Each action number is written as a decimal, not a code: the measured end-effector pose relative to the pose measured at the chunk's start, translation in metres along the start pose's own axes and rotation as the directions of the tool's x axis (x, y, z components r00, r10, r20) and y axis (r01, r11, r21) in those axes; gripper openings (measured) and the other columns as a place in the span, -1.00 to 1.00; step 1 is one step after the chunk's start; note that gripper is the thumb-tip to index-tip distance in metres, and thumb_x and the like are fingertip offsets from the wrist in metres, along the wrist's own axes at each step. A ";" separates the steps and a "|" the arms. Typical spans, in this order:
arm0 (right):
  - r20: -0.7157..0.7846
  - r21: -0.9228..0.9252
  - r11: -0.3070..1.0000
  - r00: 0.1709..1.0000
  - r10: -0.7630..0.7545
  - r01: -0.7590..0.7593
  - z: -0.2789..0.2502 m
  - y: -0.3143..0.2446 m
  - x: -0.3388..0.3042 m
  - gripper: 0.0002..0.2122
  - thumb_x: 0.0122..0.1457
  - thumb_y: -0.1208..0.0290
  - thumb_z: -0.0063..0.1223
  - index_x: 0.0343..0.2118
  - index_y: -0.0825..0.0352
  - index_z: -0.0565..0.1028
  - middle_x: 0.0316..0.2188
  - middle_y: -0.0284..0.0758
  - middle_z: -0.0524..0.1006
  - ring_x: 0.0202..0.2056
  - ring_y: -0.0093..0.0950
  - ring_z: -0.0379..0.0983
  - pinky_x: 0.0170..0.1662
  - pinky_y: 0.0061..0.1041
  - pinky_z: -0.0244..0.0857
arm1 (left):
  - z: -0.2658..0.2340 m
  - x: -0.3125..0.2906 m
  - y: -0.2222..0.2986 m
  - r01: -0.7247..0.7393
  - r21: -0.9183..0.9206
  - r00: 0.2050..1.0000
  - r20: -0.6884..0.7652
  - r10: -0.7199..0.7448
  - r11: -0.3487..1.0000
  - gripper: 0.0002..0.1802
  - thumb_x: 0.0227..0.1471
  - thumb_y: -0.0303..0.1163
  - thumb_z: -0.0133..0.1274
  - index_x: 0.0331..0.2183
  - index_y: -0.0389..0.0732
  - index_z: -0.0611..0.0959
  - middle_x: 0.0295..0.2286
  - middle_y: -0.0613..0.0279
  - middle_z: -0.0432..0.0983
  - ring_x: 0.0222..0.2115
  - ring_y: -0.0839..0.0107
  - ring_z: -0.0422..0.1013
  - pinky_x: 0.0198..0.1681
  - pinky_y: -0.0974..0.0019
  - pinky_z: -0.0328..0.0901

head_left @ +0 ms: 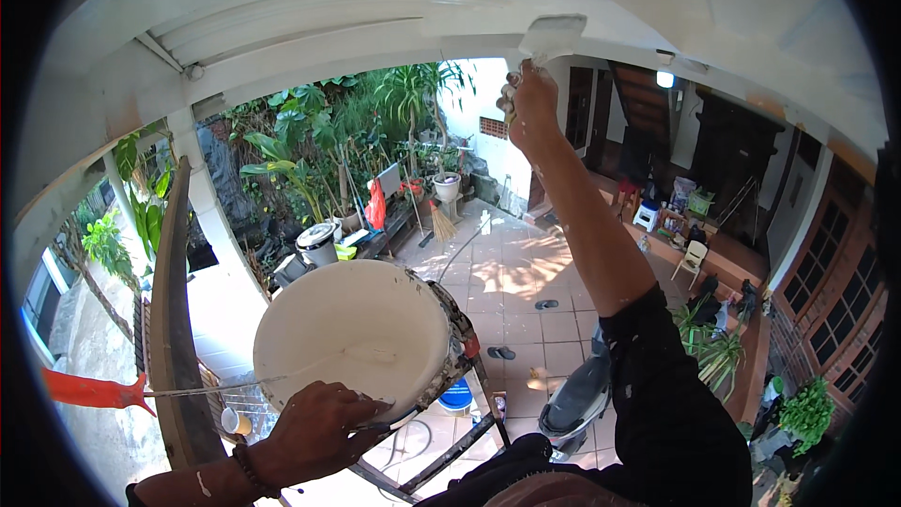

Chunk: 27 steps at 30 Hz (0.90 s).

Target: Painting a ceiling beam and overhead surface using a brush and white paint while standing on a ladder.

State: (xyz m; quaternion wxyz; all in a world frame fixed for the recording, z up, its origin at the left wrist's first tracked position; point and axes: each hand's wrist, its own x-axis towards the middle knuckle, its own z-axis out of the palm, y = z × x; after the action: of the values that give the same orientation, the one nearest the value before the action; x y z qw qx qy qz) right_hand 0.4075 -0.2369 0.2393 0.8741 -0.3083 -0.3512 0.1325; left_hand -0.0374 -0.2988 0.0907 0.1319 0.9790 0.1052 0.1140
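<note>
I see bare left hand point(324, 427) low, fingers bent; bare right hand point(532, 105) raised, clenched, black-sleeved arm point(601, 244) extended.

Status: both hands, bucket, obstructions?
Left hand gripping near rim of white bucket, pale residue inside. Right hand raised, holding flat blade by overhead white surface; contact unclear. Orange-handled rod overlaps bucket's left edge in view.

Open air between bucket point(314, 314) and right hand point(531, 105); wooden post point(174, 319) in the way left of bucket.
</note>
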 end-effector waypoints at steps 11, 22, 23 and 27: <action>0.169 -0.503 0.758 0.907 -0.386 0.416 0.081 0.037 0.036 -0.76 0.41 0.35 -0.22 -0.15 0.50 0.24 -0.38 0.13 0.49 -0.38 0.04 0.50 -0.24 -0.08 0.33 | 0.000 0.003 -0.010 -0.009 -0.005 1.000 0.029 0.009 1.000 -0.63 -0.06 -0.25 0.34 -0.15 -0.10 0.75 -0.33 0.11 0.68 -0.31 0.16 0.59 -0.20 0.15 0.43; 0.436 -0.588 0.415 0.704 -0.560 0.694 0.026 0.021 0.053 -0.81 0.36 0.34 -0.04 -0.15 0.38 0.36 -0.37 0.08 0.55 -0.30 0.07 0.53 -0.25 -0.12 0.36 | 0.007 0.003 -0.009 -0.027 -0.022 0.995 -0.092 0.025 0.999 -0.70 -0.07 -0.28 0.29 -0.23 -0.16 0.75 -0.42 0.15 0.61 -0.38 0.12 0.48 -0.26 0.12 0.35; 0.458 -0.577 0.345 0.643 -0.614 0.740 0.006 0.008 0.074 -0.78 0.36 0.30 -0.02 -0.17 0.40 0.37 -0.37 0.07 0.55 -0.29 0.05 0.52 -0.25 -0.13 0.35 | 0.005 0.004 -0.007 -0.038 -0.019 0.995 -0.091 0.036 0.999 -0.70 -0.07 -0.28 0.29 -0.23 -0.16 0.75 -0.42 0.15 0.61 -0.38 0.12 0.48 -0.26 0.12 0.35; 0.348 -0.722 0.311 0.713 -0.609 0.618 -0.073 -0.011 0.133 -0.64 0.37 0.26 -0.05 0.05 0.45 0.43 -0.17 0.08 0.57 -0.11 -0.01 0.53 -0.05 -0.21 0.36 | 0.006 0.006 -0.013 -0.091 -0.019 0.990 -0.109 0.088 0.996 -0.68 -0.09 -0.29 0.30 -0.23 -0.16 0.75 -0.42 0.14 0.61 -0.39 0.14 0.48 -0.28 0.12 0.35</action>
State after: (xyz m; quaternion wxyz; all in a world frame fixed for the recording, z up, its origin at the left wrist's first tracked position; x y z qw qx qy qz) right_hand 0.5536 -0.2187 0.2761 0.6178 -0.5078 -0.4651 -0.3798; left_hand -0.0324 -0.2869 0.0829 0.1326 0.9735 0.0667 0.1739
